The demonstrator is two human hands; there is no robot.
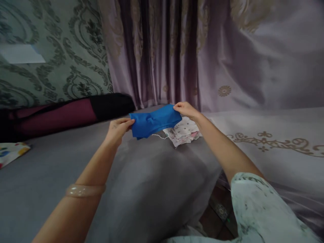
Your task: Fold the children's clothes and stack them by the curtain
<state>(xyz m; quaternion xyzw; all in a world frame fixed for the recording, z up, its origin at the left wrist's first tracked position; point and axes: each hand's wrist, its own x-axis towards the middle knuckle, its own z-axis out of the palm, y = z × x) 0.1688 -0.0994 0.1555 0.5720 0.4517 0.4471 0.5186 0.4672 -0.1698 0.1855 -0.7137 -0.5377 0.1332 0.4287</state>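
Note:
A small blue garment (pixel 158 118) is stretched between my two hands above the grey bed; its exact kind is hard to make out. My left hand (pixel 118 129) pinches its left edge between thumb and fingers. At the upper right corner, my right hand (pixel 186 109) is closed on the cloth. The garment has a gathered spot near its middle and a curved lower edge. Partly behind it, a folded white garment with small printed figures (pixel 186 133) lies on the bed. A thin white cord (pixel 160 136) shows between the two.
A grey sheet (pixel 152 182) covers the bed. A long black and maroon bag (pixel 55 116) lies along the patterned wall. At the far left is a colourful printed cloth (pixel 12 152). Purple curtains (pixel 162 54) hang behind, and dark floor (pixel 220 209) shows at the lower right.

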